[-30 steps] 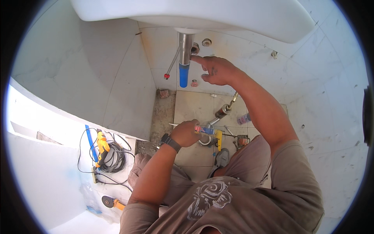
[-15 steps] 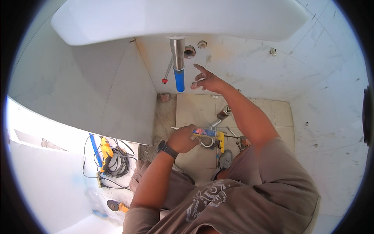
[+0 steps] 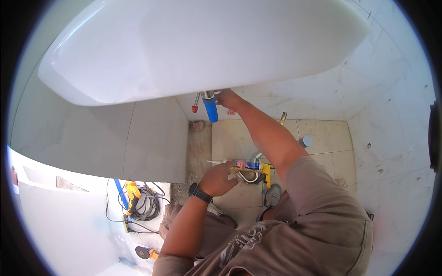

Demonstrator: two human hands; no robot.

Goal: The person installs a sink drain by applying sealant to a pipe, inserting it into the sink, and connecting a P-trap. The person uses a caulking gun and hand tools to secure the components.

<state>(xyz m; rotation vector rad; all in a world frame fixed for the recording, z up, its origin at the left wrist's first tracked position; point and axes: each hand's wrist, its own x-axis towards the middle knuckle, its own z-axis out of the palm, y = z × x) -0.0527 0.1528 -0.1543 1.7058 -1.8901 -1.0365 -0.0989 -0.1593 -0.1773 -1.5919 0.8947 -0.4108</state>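
My left hand, with a black watch at the wrist, is wrapped round a yellow caulking gun. In it lies a sealant cartridge with a blue and red label, its pale nozzle pointing left. My right hand reaches under the white washbasin, just right of the metal drain pipe with its blue-covered lower end. The fingers are mostly hidden by the pipe and the basin's edge. Left of the pipe hangs a thin hose with a red end.
Below on the floor tiles are a curved chrome pipe, a grey cylindrical piece and a brass-coloured fitting. To the left lie a yellow power tool, a coiled black cable and an angle grinder. A grey panel stands left.
My right hand has moved up and in beside the drain pipe, its fingers now mostly out of sight. The basin fills more of the view. My left hand keeps the caulking gun, slightly lower in view.
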